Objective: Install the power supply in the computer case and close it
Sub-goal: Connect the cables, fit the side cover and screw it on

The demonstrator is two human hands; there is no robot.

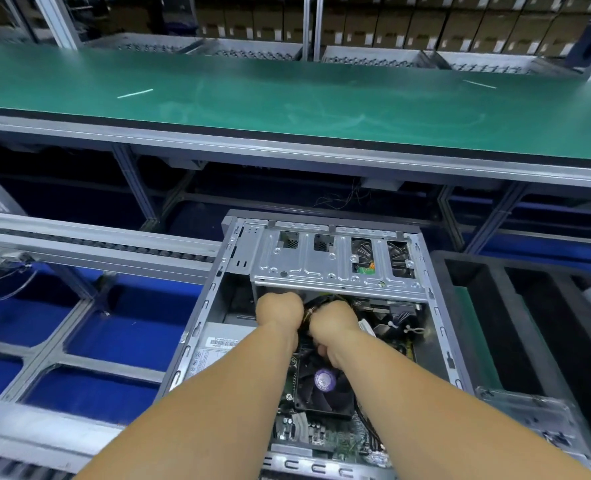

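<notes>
Cables, soft and springy, bunch at 12 o'clock of the fan; left hand and right hand fist around them inside the case; grip connectors, not wires.

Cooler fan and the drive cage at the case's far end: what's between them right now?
In the head view, both hands, left hand and right hand, closed on a cable bundle, lie between the cooler fan and the drive cage.
</notes>
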